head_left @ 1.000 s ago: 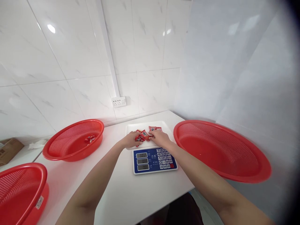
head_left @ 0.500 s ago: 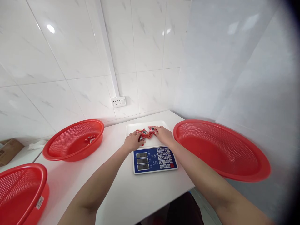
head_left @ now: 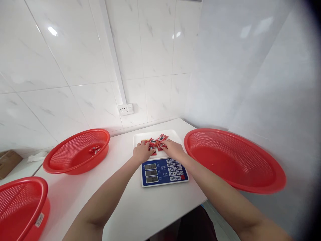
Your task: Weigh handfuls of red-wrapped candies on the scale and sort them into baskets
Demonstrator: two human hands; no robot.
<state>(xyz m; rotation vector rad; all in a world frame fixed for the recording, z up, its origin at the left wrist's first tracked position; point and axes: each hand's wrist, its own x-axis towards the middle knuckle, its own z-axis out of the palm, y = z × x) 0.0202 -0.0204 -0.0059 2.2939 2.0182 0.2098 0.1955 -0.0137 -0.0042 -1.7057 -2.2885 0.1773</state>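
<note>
Several small red snack packets [head_left: 153,142] with dark and white print lie in a loose pile on the white pan [head_left: 137,138] of a digital scale [head_left: 163,173]. My left hand [head_left: 142,152] curls over the packets on the left of the pile, its fingers closed against them. From the right, my right hand [head_left: 174,149] grips packets at the near side of the pile. Parts of the held packets are hidden under my fingers. The scale's blue panel with keys and three displays faces me; the digits are too faint to read surely.
A red perforated basket [head_left: 272,167] stands close on the right. On the left, another red basket [head_left: 72,139] holds a few packets [head_left: 95,149], and a third basket [head_left: 41,190] is nearer me. A cardboard box [head_left: 10,162] and a wall socket [head_left: 125,109] are farther back.
My right hand has moved slightly nearer and towards the left hand. The packets have shifted and bunched together, one now tilted at the top of the pile.
</note>
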